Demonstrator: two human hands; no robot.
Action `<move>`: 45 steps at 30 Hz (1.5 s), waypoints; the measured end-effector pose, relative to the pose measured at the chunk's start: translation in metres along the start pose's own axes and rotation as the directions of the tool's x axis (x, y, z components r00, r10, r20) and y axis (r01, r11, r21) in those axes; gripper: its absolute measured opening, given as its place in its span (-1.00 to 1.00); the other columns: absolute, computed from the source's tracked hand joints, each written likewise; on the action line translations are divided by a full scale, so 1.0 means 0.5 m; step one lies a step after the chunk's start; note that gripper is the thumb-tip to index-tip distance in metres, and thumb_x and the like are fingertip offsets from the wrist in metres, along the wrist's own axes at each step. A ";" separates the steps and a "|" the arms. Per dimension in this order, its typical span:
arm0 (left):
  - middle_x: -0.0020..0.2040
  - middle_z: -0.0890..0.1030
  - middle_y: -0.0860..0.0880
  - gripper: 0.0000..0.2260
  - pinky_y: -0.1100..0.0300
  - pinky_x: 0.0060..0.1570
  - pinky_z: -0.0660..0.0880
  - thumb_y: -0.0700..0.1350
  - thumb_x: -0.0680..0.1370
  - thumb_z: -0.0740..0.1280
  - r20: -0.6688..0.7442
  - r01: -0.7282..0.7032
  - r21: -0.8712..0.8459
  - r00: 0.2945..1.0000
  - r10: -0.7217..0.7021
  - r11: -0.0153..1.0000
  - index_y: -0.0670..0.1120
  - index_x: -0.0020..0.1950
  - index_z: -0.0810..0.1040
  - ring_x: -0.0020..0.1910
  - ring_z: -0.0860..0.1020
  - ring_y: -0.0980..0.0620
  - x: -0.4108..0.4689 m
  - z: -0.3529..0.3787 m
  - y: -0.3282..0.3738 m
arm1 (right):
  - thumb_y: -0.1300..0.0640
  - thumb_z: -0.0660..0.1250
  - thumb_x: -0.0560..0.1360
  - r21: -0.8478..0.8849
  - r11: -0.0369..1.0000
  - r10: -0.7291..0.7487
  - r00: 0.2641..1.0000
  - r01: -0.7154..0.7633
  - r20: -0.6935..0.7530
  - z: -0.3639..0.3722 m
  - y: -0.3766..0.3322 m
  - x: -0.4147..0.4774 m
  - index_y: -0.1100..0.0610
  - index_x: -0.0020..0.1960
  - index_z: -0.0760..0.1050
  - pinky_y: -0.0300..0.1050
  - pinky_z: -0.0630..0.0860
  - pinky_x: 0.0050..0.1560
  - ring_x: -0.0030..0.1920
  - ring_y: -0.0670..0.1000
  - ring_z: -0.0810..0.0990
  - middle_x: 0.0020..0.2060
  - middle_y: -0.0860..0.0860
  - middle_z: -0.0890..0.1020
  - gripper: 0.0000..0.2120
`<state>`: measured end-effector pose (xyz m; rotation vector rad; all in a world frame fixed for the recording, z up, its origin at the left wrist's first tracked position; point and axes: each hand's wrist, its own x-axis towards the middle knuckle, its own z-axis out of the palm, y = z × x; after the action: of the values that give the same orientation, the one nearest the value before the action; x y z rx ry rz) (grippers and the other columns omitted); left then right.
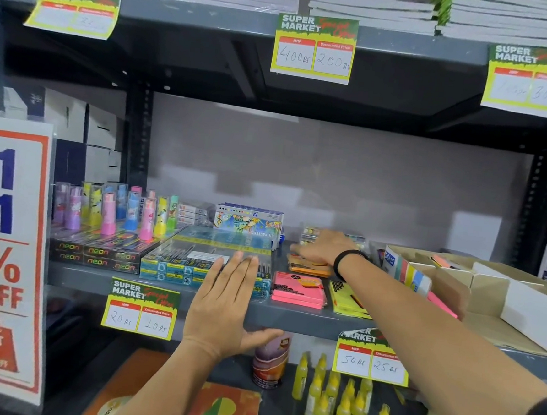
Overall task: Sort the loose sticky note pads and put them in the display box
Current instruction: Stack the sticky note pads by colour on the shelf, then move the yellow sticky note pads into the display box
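Note:
On the grey middle shelf (160,291) lie loose sticky note pads: an orange stack (310,268) at the back, a pink stack (298,291) in front of it, and yellow pads (348,300) to the right. My right hand (323,247) rests flat on top of the orange stack, fingers pointing left. My left hand (228,305) hovers open and flat at the shelf's front edge, over the blue pen packs, holding nothing. The cardboard display box (488,289) stands at the right of the shelf, with a few pads inside and a pink pad (443,304) leaning at its front.
Blue pen packs (195,263), neon boxes (95,254) with coloured tubes on top and an oil pastel box (248,223) fill the shelf's left. Price tags hang from the shelf edges. Below stand yellow glue bottles (342,402) and a can (270,357).

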<state>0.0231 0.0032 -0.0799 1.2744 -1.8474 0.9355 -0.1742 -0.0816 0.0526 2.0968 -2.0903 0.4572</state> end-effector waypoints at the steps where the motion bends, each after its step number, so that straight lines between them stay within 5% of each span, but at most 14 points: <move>1: 0.42 0.46 -0.21 -0.03 -0.04 0.52 0.03 0.51 0.40 0.15 0.001 0.000 0.003 1.000 0.000 1.000 -0.29 0.44 0.41 0.48 0.26 -0.13 0.001 0.000 0.000 | -0.35 0.25 0.40 -0.029 1.000 -0.009 0.999 0.010 0.045 0.001 -0.005 -0.003 0.18 0.25 0.49 -0.10 0.48 0.00 0.10 0.13 0.54 0.21 0.13 0.56 -0.32; 7: 0.42 0.46 -0.22 -0.03 -0.04 0.52 0.03 0.50 0.41 0.14 -0.001 0.002 0.004 1.000 -0.002 1.000 -0.30 0.44 0.40 0.48 0.26 -0.13 0.001 0.000 0.001 | -0.27 0.22 0.42 -0.101 0.994 -0.049 0.999 0.051 0.019 0.032 -0.019 -0.008 0.18 -0.03 0.56 -0.15 0.43 -0.21 -0.17 0.10 0.49 -0.05 0.11 0.61 -0.49; 13: 0.42 0.45 -0.23 -0.03 -0.05 0.52 0.04 0.50 0.41 0.14 0.005 -0.001 0.013 1.000 0.001 1.000 -0.30 0.45 0.39 0.48 0.25 -0.13 0.002 -0.001 0.001 | -0.44 0.20 0.36 -0.076 0.997 -0.027 0.999 0.028 0.018 0.028 -0.036 -0.008 0.19 0.07 0.55 -0.11 0.52 -0.14 -0.07 0.09 0.57 -0.03 0.09 0.60 -0.29; 17: 0.49 0.35 -0.24 -0.02 -0.04 0.53 0.02 0.50 0.44 0.07 0.023 0.003 0.011 1.000 -0.003 1.000 -0.31 0.49 0.30 0.52 0.20 -0.13 0.003 -0.007 0.001 | -0.27 0.27 0.39 -0.082 0.997 0.021 0.998 -0.016 0.061 0.049 -0.051 -0.004 0.17 0.08 0.56 -0.06 0.59 -0.02 -0.10 0.07 0.59 -0.17 0.03 0.56 -0.46; 24: 0.55 0.23 -0.23 0.00 -0.04 0.53 0.04 0.51 0.45 0.04 0.045 0.012 -0.007 0.999 -0.011 1.000 -0.31 0.53 0.22 0.56 0.14 -0.12 0.003 -0.013 0.002 | -0.25 0.23 0.39 -0.010 0.994 0.112 0.991 -0.111 0.071 0.055 -0.060 -0.007 0.13 0.12 0.53 -0.03 0.54 0.02 0.02 0.13 0.59 0.01 0.07 0.61 -0.48; 28: 0.54 0.24 -0.24 0.00 -0.04 0.53 0.02 0.51 0.44 0.08 0.049 -0.002 0.009 0.999 0.002 1.000 -0.31 0.53 0.22 0.55 0.14 -0.13 0.005 -0.011 0.000 | -0.35 0.27 0.33 0.068 0.988 0.137 0.990 -0.137 0.018 0.053 -0.048 -0.014 0.16 0.11 0.53 0.01 0.55 0.03 0.06 0.17 0.59 0.04 0.11 0.61 -0.37; 33: 0.54 0.24 -0.25 0.01 -0.05 0.53 0.01 0.51 0.44 0.06 0.054 -0.009 0.008 0.999 0.009 1.000 -0.32 0.53 0.21 0.55 0.15 -0.13 0.006 -0.012 -0.006 | -0.24 0.36 0.30 0.290 0.955 0.123 0.978 -0.070 -0.171 0.008 -0.019 -0.049 0.11 -0.20 0.51 -0.02 0.60 -0.07 -0.04 0.16 0.63 -0.18 0.09 0.62 -0.60; 37: 0.56 0.21 -0.23 0.00 -0.07 0.53 0.04 0.51 0.46 0.03 0.039 -0.005 -0.019 0.999 0.005 1.000 -0.31 0.54 0.18 0.55 0.16 -0.13 0.004 -0.017 0.000 | -0.22 0.38 0.29 0.342 0.939 0.139 0.954 -0.041 -0.265 -0.049 0.014 -0.100 0.13 -0.06 0.57 -0.05 0.52 -0.03 0.07 0.24 0.58 -0.02 0.17 0.64 -0.55; 41: 0.57 0.19 -0.24 0.02 -0.12 0.52 0.06 0.52 0.45 0.00 0.053 0.060 -0.057 0.997 -0.057 0.997 -0.31 0.55 0.14 0.55 0.17 -0.15 0.010 -0.027 0.016 | -0.25 0.36 0.32 0.360 0.933 0.126 0.925 0.013 -0.359 -0.107 0.069 -0.162 0.15 -0.19 0.55 -0.05 0.51 -0.08 -0.06 0.17 0.57 -0.20 0.12 0.65 -0.56; 45: 0.59 0.14 -0.22 0.07 -0.25 0.50 0.07 0.56 0.42 0.00 0.061 0.028 -0.094 0.998 -0.023 0.995 -0.31 0.57 0.09 0.58 0.09 -0.13 0.032 -0.041 0.062 | -0.25 0.37 0.35 0.400 0.917 0.185 0.887 -0.001 -0.423 -0.164 0.145 -0.228 0.16 -0.08 0.59 -0.03 0.56 -0.08 -0.14 0.08 0.52 -0.23 0.06 0.60 -0.54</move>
<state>-0.0078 0.0216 -0.0615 1.2773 -1.8941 0.7944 -0.2535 0.0507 0.0864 1.8154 -1.9346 1.3371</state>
